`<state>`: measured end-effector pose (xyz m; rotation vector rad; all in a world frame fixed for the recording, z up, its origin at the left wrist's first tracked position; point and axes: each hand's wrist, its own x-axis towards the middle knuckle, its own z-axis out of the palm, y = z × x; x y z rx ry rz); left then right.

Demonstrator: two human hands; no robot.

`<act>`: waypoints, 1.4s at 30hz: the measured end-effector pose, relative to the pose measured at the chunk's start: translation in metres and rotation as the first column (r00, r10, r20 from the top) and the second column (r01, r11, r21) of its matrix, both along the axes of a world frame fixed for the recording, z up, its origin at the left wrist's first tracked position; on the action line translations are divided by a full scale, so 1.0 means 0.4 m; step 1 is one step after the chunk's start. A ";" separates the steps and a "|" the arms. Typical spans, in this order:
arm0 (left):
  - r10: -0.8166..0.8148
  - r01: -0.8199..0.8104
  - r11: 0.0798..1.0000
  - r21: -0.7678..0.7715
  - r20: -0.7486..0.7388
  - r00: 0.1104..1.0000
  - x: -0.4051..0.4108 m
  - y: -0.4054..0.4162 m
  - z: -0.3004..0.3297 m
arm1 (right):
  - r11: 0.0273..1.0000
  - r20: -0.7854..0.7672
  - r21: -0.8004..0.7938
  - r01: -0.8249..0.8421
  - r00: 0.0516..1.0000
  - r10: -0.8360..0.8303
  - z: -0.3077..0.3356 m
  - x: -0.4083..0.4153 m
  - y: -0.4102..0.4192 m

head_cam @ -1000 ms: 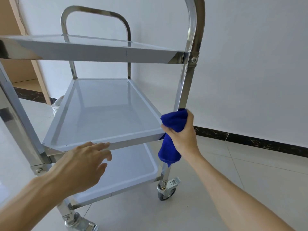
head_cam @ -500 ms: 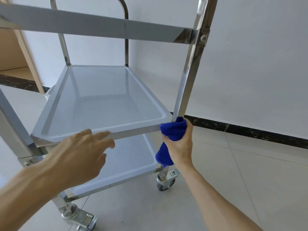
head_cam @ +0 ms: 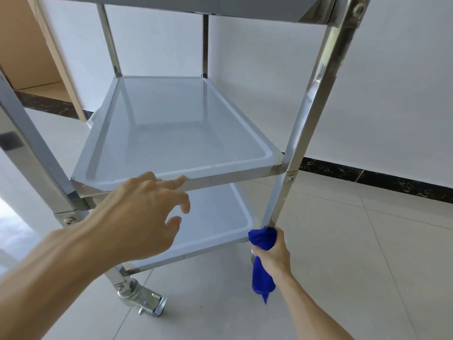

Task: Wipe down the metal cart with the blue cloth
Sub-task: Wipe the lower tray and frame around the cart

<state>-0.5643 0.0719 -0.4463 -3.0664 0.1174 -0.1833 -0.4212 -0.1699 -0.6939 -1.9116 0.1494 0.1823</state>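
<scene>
A three-shelf metal cart [head_cam: 308,114] stands on the tiled floor in front of me. My right hand [head_cam: 275,253] grips the blue cloth [head_cam: 262,239] wrapped round the cart's near right leg, down at the level of the bottom shelf [head_cam: 215,224]. A tail of the cloth hangs below my fist and hides the wheel under that leg. My left hand [head_cam: 142,212] reaches forward with loosely spread fingers, its fingertips at the front rim of the middle shelf [head_cam: 232,174]. It holds nothing.
A white wall with a dark marble skirting [head_cam: 367,175] runs close behind and to the right of the cart. A wooden cabinet [head_cam: 31,52] stands at the far left. A locking caster [head_cam: 144,303] sits under the near left leg. Open tiled floor lies to the right.
My right hand slid the cloth down the right leg from the middle shelf's corner to the bottom shelf. My view dropped lower. My left hand stayed at the middle shelf's rim.
</scene>
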 end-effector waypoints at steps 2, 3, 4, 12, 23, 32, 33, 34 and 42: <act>0.003 -0.003 1.000 0.003 -0.005 1.000 -0.001 -0.002 -0.006 | 1.000 0.005 0.013 0.007 1.000 -0.007 -0.001 0.010 0.006; 0.007 -0.007 1.000 -0.002 -0.006 1.000 0.000 -0.002 -0.006 | 0.999 0.017 0.040 0.014 1.000 -0.015 0.003 0.015 0.011; 0.009 -0.009 1.000 -0.005 -0.005 1.000 0.002 -0.002 -0.005 | 0.997 0.038 0.073 0.017 0.999 -0.020 0.014 0.016 0.013; -0.010 0.011 0.999 -0.049 0.015 1.000 -0.003 0.017 -0.007 | 0.982 0.385 0.189 0.014 0.919 -0.087 0.292 0.057 0.021; 0.013 -0.013 1.000 0.003 0.017 1.000 -0.015 0.003 -0.012 | 0.988 0.229 0.153 -0.002 0.973 -0.034 0.165 0.018 0.019; 0.137 -0.137 0.990 0.014 0.003 0.991 -0.050 0.035 -0.002 | 0.984 0.156 0.052 -0.168 0.975 0.158 0.171 -0.030 0.030; 0.166 -0.166 0.986 -0.002 0.009 0.986 -0.057 0.039 0.000 | 0.980 0.158 0.041 -0.196 0.969 0.187 0.173 -0.042 0.039; 0.200 -0.200 0.980 -0.022 0.021 0.980 -0.065 0.044 0.003 | 0.973 0.161 0.035 -0.226 0.963 0.218 0.178 -0.056 0.049; 0.400 -0.146 0.645 -0.750 0.169 0.901 -0.093 0.045 0.066 | 0.900 0.111 0.020 -0.435 0.896 0.431 0.180 -0.181 0.161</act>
